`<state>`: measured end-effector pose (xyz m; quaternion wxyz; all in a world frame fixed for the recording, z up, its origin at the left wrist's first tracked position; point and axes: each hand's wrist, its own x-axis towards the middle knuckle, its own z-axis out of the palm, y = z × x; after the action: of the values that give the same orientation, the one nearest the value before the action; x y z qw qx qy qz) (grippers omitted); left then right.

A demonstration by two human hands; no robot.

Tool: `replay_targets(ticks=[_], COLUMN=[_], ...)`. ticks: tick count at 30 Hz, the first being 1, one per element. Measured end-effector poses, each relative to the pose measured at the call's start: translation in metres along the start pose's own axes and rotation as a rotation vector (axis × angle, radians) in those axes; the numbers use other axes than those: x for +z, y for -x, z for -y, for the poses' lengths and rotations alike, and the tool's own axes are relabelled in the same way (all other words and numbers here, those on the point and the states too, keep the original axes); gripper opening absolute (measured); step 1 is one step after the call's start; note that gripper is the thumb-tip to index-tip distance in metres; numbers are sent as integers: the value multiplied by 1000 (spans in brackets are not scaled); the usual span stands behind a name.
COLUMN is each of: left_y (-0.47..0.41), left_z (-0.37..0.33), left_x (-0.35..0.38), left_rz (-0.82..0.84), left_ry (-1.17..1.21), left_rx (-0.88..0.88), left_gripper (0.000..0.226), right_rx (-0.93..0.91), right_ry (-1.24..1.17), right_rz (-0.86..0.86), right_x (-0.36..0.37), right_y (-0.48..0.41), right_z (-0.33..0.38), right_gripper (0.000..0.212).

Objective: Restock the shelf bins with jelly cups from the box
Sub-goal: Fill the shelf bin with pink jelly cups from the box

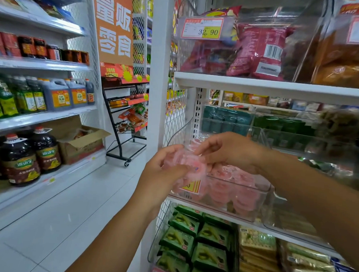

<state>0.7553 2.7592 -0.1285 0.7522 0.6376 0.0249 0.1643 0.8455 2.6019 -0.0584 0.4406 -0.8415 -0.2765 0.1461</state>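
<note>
Jelly cups (pixel 190 165), lids toward the camera, sit gripped between left hand (pixel 162 169) and right hand (pixel 230 152).

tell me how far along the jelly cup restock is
Done: the clear bin holds many pink jelly cups. In hand: the left hand and right hand hold another pink bunch over its front corner. Left: that bunch is not yet in the bin.

Orange sign (pixel 113 26) with white characters hangs at aisle end. Black wire rack (pixel 123 116) of snack packets stands below it on white floor (pixel 55 223). Left shelves: sauce jars (pixel 33 47) above, dark jugs (pixel 68 94) mid, oil bottles (pixel 32 155) low. Right shelving: price tag (pixel 203 29) reads 32.90, red snack bags (pixel 260 50) beside it, green packs (pixel 189 240) at bottom.
</note>
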Motion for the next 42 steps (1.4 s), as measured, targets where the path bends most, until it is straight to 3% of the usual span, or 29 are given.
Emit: replay_targets(ticks=[4,7,10,14,17,19,23,27,29,31,34,39,42], left_y=[0,-1,-3,-4,-4,-6,-7,-8,-11,-14,-16,-13,-12], left_z=[1,3,6,10,10,9,2,-2,-4,-8,-11,-4,-2], left_x=[-4,-9,-10,-9,-8,-5,12,28,30,28,24,27,24], left_rz=[-12,6,-3,-3,9,23,66,139,157,152,137,176,263], left_ry=[40,12,-1,-5,-26,-41,-72,-52,-62,-21,-33,-5,-5], left_rx=[-25,-24,-44,-63,-63,-55,-44,-53,-53,-49,-27,-3,15], left_gripper=[37,33,36,34,34,33,38,33,33,25,24,16,39], right_rx=[78,246,350,351,250,147,48,0,-27,-41,58,178,211], right_ry=[231,415,420,367,466,363,14,-42,181,552,943,1064,1087], right_rz=[-171,-125,-94,-50,-109,-74,196,-15,-115,-174,-41,170,225], right_x=[-33,-40,-29,-23,-27,-31,-23,-23,-38,-59,-75,-61,-56], right_y=[-4,-8,-12,-11,-6,2,23,28,28,25,16,6,6], right_z=[-11,-18,-25,-26,-22,-14,4,2,-1,-5,-13,-24,-24], right_gripper=[17,22,28,30,27,25,28,16,9,9,16,26,30])
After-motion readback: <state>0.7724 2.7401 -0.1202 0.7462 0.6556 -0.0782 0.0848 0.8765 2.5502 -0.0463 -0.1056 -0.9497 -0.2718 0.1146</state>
